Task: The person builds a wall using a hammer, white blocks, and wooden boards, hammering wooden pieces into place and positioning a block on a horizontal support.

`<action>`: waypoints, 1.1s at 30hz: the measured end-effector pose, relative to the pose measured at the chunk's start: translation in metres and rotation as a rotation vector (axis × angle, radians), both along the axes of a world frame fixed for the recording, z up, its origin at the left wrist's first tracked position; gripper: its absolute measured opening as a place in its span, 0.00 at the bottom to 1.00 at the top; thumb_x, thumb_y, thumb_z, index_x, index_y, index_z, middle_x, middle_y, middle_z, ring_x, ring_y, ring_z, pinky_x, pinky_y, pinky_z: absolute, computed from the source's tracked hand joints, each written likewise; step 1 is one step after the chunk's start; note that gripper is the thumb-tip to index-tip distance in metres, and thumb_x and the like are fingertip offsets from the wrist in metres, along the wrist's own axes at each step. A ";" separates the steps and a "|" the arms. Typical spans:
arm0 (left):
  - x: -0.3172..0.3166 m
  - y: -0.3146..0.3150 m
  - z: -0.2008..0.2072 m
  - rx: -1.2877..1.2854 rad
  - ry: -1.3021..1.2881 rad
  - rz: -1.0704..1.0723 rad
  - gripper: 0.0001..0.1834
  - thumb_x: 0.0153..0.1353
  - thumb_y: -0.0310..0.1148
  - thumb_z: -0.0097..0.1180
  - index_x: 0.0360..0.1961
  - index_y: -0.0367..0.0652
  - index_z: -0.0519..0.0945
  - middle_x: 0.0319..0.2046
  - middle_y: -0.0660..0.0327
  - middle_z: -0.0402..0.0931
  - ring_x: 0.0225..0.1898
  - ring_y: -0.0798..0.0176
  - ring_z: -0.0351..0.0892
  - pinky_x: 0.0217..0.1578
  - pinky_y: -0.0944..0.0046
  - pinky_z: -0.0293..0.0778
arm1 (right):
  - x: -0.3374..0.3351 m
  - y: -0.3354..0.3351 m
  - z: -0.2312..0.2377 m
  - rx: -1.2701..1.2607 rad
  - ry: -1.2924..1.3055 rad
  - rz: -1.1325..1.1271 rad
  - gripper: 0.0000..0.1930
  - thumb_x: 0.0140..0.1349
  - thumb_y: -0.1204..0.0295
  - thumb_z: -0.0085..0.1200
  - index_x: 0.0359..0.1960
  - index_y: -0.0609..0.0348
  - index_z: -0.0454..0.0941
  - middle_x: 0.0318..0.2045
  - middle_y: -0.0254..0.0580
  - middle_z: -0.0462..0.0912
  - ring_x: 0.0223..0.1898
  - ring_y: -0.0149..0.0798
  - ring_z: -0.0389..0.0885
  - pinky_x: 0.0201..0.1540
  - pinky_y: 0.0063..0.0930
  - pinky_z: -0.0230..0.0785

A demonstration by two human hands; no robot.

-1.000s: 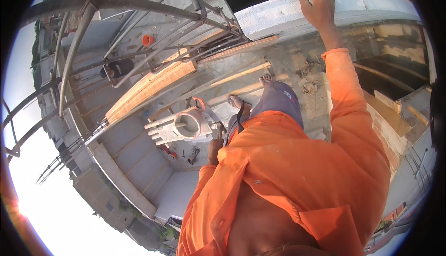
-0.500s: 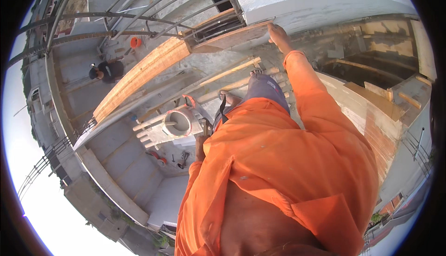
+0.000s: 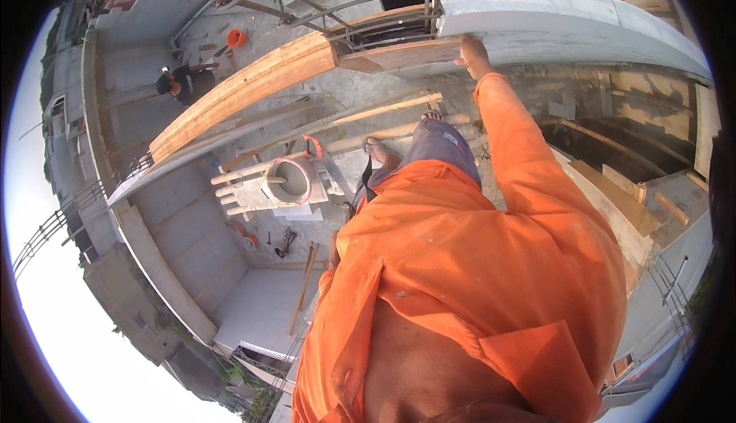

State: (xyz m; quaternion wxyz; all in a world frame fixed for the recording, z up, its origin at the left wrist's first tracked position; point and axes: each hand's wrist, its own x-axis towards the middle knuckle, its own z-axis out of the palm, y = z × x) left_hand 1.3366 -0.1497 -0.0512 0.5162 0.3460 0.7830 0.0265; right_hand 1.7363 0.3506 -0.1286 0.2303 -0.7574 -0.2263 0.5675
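while the head view looks straight down past an orange shirt (image 3: pixel 491 269) that fills the lower right of the frame, the right hand (image 3: pixel 473 53) sits in the upper middle at the end of a long orange sleeve, fingers spread open and pressed flat where a wooden board (image 3: pixel 399 55) meets the underside of a pale concrete beam (image 3: pixel 552 16). the board lies under the beam's left end, just beside a longer timber plank (image 3: pixel 245 93) that slants toward the upper left. the left hand is out of sight behind the torso. 2 bare feet (image 3: pixel 383 151) stand on wooden poles (image 3: pixel 337 139) at centre. just left of them is a round bucket (image 3: pixel 287 181). another person (image 3: pixel 180 82) crouches on a slab in the upper left.
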 end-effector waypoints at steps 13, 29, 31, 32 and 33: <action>0.010 0.002 -0.022 0.036 -0.029 0.063 0.20 0.52 0.44 0.54 0.26 0.32 0.76 0.22 0.47 0.75 0.26 0.52 0.73 0.26 0.52 0.68 | 0.013 -0.027 0.020 0.031 0.089 0.039 0.18 0.61 0.53 0.44 0.37 0.55 0.72 0.23 0.33 0.69 0.31 0.34 0.79 0.20 0.22 0.59; 0.043 -0.004 -0.028 0.062 -0.032 0.212 0.21 0.52 0.44 0.55 0.24 0.31 0.76 0.20 0.48 0.74 0.24 0.56 0.71 0.24 0.53 0.66 | 0.015 -0.148 -0.084 0.048 -0.040 0.876 0.21 0.55 0.59 0.49 0.38 0.67 0.77 0.26 0.45 0.80 0.24 0.40 0.80 0.31 0.33 0.71; 0.048 -0.012 -0.029 0.057 -0.033 0.236 0.21 0.52 0.44 0.55 0.24 0.31 0.76 0.19 0.48 0.74 0.23 0.57 0.71 0.24 0.53 0.66 | 0.013 -0.140 -0.060 -0.016 -0.035 0.802 0.20 0.55 0.59 0.49 0.38 0.66 0.77 0.24 0.45 0.79 0.24 0.40 0.80 0.31 0.34 0.71; 0.050 -0.014 -0.028 0.056 -0.033 0.242 0.21 0.52 0.44 0.55 0.24 0.31 0.76 0.19 0.48 0.73 0.23 0.57 0.71 0.24 0.53 0.66 | 0.016 -0.136 -0.062 -0.001 -0.068 0.830 0.20 0.54 0.60 0.49 0.38 0.67 0.77 0.24 0.45 0.80 0.24 0.40 0.80 0.31 0.33 0.71; 0.052 -0.013 -0.028 0.057 -0.036 0.244 0.21 0.52 0.44 0.55 0.24 0.31 0.76 0.19 0.48 0.73 0.23 0.57 0.71 0.24 0.53 0.66 | 0.020 -0.129 -0.064 0.014 -0.104 0.854 0.20 0.54 0.60 0.49 0.38 0.67 0.77 0.24 0.45 0.80 0.25 0.40 0.81 0.31 0.33 0.71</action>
